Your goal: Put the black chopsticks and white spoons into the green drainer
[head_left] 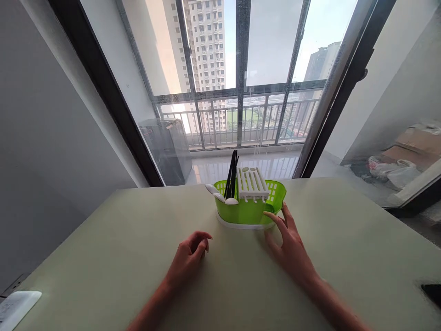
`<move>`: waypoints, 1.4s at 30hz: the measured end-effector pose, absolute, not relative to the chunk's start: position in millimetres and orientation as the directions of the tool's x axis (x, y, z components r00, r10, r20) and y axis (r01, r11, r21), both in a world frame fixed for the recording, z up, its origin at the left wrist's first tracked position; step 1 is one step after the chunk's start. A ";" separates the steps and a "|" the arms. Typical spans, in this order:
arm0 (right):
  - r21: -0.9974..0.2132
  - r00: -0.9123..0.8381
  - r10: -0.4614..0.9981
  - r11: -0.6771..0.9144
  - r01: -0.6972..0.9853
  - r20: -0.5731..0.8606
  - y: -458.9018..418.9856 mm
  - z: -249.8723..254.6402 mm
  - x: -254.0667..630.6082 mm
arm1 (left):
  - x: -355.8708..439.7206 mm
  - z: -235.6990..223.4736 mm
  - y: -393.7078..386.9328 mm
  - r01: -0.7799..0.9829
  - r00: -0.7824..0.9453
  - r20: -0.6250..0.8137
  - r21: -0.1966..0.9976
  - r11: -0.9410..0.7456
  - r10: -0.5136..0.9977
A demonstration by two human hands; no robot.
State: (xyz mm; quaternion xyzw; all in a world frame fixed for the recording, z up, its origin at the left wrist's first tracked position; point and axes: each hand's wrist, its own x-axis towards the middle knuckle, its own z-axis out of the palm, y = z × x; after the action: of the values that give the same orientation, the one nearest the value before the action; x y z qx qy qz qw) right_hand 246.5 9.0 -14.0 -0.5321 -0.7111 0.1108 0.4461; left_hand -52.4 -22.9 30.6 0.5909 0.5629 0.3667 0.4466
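Observation:
A bright green utensil basket [227, 211] with a white base stands at the far side of the table. Black chopsticks [231, 177] rise from its left part, and white spoons [231, 201] rest with their bowls over its front left rim. A white slotted rack [253, 184] with small hooks sits across the middle. My right hand [289, 241] is open, fingers spread at the basket's right end; whether the fingertips touch it I cannot tell. My left hand [193, 248] lies left of and nearer than the basket, fingers curled in, with nothing visible in them.
The pale green table [138, 239] ends just behind the basket, before a glass door and balcony. A white object [20, 305] lies at the near left corner, and a dark object [432, 292] at the right edge. Bags [401, 172] and cardboard sit beyond on the right.

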 end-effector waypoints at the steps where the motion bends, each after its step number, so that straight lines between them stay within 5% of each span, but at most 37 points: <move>1: -0.627 -0.052 0.854 0.420 0.656 0.517 8.1 -13.6 245.4 | -52.7 30.0 -22.9 0.338 0.098 -0.068 0.941 0.031 0.993; 35: -0.590 -0.049 0.822 0.447 0.672 0.568 0.8 -14.4 234.0 | -56.4 21.0 -20.0 0.255 0.067 0.019 0.966 -0.036 0.998; 39: -0.620 0.055 0.778 0.454 0.640 0.626 4.1 -19.4 233.8 | -58.4 18.3 -18.7 0.164 -0.052 0.097 0.983 -0.087 0.994; 42: -0.767 0.194 0.813 0.399 0.503 0.549 10.5 -28.7 237.8 | -64.4 32.7 -6.5 0.101 -0.324 0.190 0.981 -0.166 0.927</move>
State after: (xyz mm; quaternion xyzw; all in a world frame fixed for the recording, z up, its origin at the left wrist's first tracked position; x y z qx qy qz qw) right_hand 237.8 10.5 -28.7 -0.5308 -0.6197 0.1380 0.5615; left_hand -64.4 -6.5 32.7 0.4694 0.5474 0.6021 0.3428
